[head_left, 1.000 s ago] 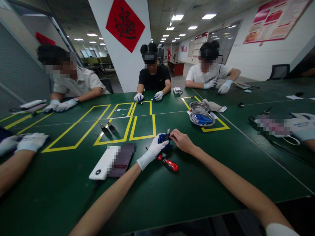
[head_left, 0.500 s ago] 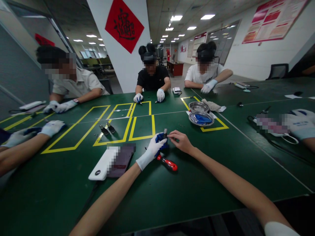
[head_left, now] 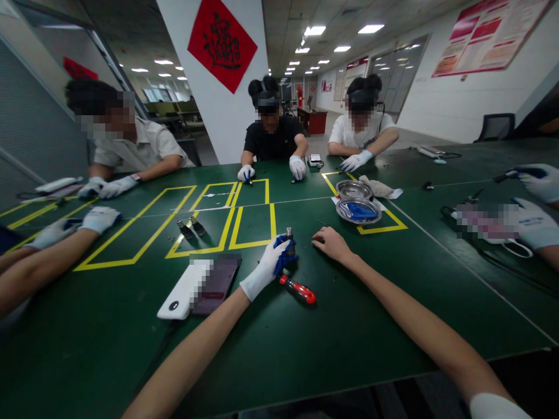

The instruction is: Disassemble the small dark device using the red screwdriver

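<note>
My left hand (head_left: 276, 261), in a white glove with blue palm, grips a small black connector-like part with a silver metal tip (head_left: 289, 232), held upright. Most of its body is hidden by the fingers. Just below that hand a screwdriver with a red and black handle (head_left: 298, 289) lies on the table; its shaft end is hidden. My right hand (head_left: 332, 244) is bare and rests low over the table to the right, its fingers curled with thumb and forefinger close together. Whatever they may hold is too small to see. Tiny dark pieces (head_left: 324, 222) lie just beyond its fingers.
Two similar black parts with metal tips (head_left: 185, 230) stand at the left by yellow tape. Closer in lies a white power bank (head_left: 186, 289) beside a dark phone-like slab. Metal bowls (head_left: 358, 210) stand back right, one holding blue cloth. Several gloved co-workers sit around the green table (head_left: 371, 343).
My right hand has moved away from the part, rightward and down to the tabletop. My left hand, still gripping the part, has shifted slightly left.
</note>
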Demonstrator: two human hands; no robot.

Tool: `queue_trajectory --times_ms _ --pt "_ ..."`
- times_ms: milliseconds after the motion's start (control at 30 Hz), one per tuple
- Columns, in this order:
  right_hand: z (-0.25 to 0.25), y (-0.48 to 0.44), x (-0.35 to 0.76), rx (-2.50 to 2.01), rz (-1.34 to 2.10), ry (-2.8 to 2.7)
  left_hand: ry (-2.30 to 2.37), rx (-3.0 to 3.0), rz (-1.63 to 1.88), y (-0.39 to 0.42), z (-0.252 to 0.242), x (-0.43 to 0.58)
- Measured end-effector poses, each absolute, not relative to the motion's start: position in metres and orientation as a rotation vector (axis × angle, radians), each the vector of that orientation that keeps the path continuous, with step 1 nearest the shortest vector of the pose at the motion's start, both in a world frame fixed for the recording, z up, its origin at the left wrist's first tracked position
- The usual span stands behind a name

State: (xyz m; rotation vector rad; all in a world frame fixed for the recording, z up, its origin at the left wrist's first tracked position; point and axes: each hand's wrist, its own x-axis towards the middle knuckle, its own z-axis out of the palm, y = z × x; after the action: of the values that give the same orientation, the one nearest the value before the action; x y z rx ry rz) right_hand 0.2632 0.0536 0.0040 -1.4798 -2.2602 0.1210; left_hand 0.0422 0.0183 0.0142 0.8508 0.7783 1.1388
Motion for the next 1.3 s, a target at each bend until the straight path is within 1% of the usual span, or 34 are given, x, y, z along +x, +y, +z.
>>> queue_trajectory --times_ms 133,300,467,533,700,800,1100,1300 --pt "0.005 0.051 0.258 -1.465 0.051 -2.307 0.761 0.83 1.126 0.022 0.011 0.041" --pt "0.017 0.057 0.271 -1.588 0.02 -2.156 0.729 0.819 1.138 0.028 0.004 0.041" --pt "0.025 0.062 0.286 -1.718 0.154 -2.266 0.734 0.859 1.127 0.026 0.005 0.039" --pt "0.025 0.063 0.288 -1.704 0.156 -2.337 0.755 0.902 1.115 0.023 0.006 0.039" --pt "0.022 0.061 0.281 -1.642 -0.05 -2.474 0.836 0.955 1.133 0.021 0.005 0.04" --pt "0.02 0.059 0.276 -1.629 -0.117 -2.498 0.848 0.981 1.13 0.022 0.002 0.041" --pt "0.012 0.055 0.27 -1.624 -0.148 -2.462 0.855 1.017 1.159 0.023 -0.004 0.041" --pt "0.01 0.055 0.268 -1.515 -0.147 -2.45 0.846 1.036 1.147 0.024 -0.003 0.041"
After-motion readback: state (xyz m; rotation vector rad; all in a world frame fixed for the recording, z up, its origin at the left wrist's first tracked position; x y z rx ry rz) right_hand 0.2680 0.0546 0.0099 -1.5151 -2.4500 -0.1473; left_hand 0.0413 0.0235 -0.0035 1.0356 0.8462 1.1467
